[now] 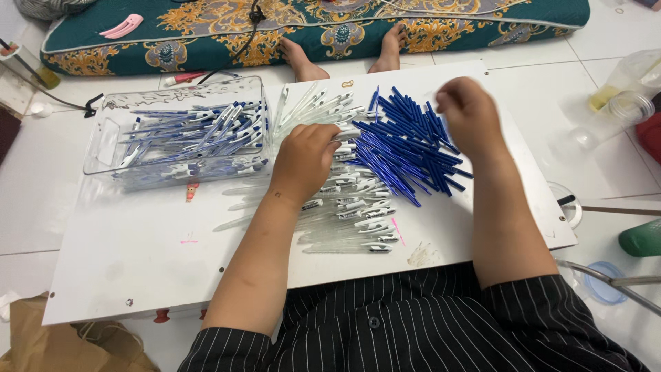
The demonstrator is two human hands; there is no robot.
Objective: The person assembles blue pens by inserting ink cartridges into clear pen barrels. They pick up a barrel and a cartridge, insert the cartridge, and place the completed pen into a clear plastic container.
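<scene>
Home floor workspace: white tiled floor (27,207), patterned mattress (206,31), white work board (138,255) laid low.

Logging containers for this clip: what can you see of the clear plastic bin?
The clear plastic bin is a shallow transparent rectangular tray with rounded corners and a cut-out handle at its left end. It lies flat on the white board's upper left, half filled with assembled blue-and-clear pens lying crisscross. Neither hand touches it.
</scene>
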